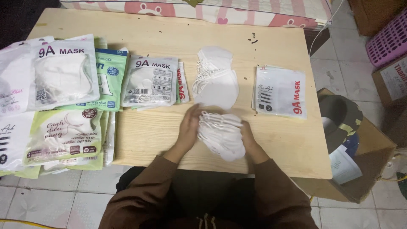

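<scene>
I see both hands closed on the stack of white masks [221, 133]: left hand [189, 124] and right hand [249, 138] at opposite ends, long axis running left-right, on the tabletop [148, 135].

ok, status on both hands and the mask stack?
Left hand and right hand both gripping white mask stack. Second loose pile just beyond. Packaged masks left, nothing blocking.

White masks [220, 133] (pale wooden table [161, 135], brown sleeves [144, 191])

two mask stacks [214, 76], two hands [190, 125]
</scene>
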